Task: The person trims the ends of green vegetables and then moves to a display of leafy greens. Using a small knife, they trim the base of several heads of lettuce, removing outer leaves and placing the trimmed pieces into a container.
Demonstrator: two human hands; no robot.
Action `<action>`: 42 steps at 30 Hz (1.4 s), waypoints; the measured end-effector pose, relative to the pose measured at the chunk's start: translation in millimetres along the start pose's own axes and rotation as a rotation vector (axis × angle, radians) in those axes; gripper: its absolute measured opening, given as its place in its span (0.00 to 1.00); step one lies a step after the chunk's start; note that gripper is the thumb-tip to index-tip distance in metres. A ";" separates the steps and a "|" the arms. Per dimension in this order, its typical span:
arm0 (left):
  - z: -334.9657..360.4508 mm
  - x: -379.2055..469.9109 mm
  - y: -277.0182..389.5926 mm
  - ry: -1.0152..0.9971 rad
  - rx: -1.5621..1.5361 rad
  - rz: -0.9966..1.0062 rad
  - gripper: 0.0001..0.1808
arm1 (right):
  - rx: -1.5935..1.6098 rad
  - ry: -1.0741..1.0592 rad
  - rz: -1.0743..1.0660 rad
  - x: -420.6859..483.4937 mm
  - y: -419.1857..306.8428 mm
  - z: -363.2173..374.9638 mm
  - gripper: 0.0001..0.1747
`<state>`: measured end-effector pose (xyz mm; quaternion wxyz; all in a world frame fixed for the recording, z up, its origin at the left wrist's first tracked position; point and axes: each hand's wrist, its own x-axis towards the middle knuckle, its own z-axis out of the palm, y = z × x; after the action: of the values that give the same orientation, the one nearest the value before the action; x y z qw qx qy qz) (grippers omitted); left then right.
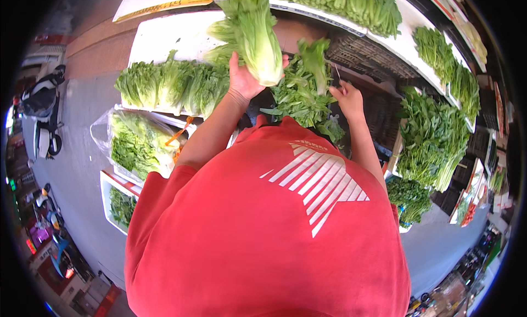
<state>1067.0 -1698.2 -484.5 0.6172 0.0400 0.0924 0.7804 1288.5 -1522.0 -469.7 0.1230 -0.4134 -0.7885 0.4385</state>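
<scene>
A head of leafy lettuce [259, 41] rests in my left hand [247, 76], its pale cut base towards me and its leaves pointing away. My right hand [349, 100] is closed around a thin tool, probably a knife [338, 73], whose narrow blade points away from me. Just left of the right hand, a single loose leaf [316, 66] hangs above a heap of leaves [302, 99] in front of my body. More lettuce heads [177, 84] stand in a row on a white board [164, 37] to the left.
Bagged greens [140, 144] and a white foam box [108, 202] lie at the left. Dark plastic crates [366, 56] stand beyond the right hand. Leafy greens [436, 136] fill a container at the right, and bunches of greens [341, 4] line the far shelf. Scooters [45, 111] stand far left.
</scene>
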 end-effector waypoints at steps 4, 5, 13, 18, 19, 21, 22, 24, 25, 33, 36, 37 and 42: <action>-19.1 -9.4 1.8 0.294 0.179 0.032 0.41 | 0.155 -0.165 0.143 2.8 25.4 7.2 0.16; -21.9 -10.3 5.6 0.387 0.113 0.050 0.37 | 0.180 -0.222 0.167 5.0 23.7 11.4 0.15; -20.9 -106.2 180.9 0.656 0.803 0.445 0.34 | 0.070 -0.407 0.182 30.2 17.2 40.5 0.15; -29.0 -242.2 344.1 0.870 0.915 0.865 0.27 | -0.008 -0.393 0.398 21.0 51.7 69.1 0.14; -37.2 -266.5 367.2 0.986 0.843 0.950 0.26 | -0.014 -0.389 0.447 16.4 55.1 76.2 0.14; -64.7 -304.9 391.6 1.089 1.029 1.079 0.30 | -0.045 -0.395 0.517 8.9 54.6 90.6 0.14; -80.4 -320.3 396.8 1.239 1.042 0.990 0.35 | -0.068 -0.404 0.538 5.6 50.4 97.9 0.14; -116.2 -335.2 394.9 1.440 1.073 0.802 0.45 | -0.060 -0.448 0.590 2.7 35.5 111.8 0.15; -134.4 -336.2 388.5 1.436 1.117 0.722 0.47 | -0.099 -0.461 0.568 4.2 25.8 117.4 0.15; -176.1 -314.7 425.7 1.228 1.321 0.059 0.47 | -0.286 -0.484 0.476 37.6 -24.9 138.1 0.16; -174.7 -313.4 436.1 1.293 1.561 -0.066 0.50 | -0.275 -0.493 0.479 42.3 -17.9 147.2 0.16; -175.4 -315.7 434.0 1.316 1.612 -0.107 0.50 | -0.272 -0.507 0.501 42.1 -14.7 150.1 0.16; -171.5 -369.8 408.3 1.420 1.334 0.469 0.52 | -0.318 -0.545 0.397 40.6 -9.3 156.8 0.17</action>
<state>733.3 -2163.7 -554.3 0.1008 -0.0799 0.8481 0.5139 1170.6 -1586.2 -561.0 -0.2445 -0.4401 -0.7551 0.4200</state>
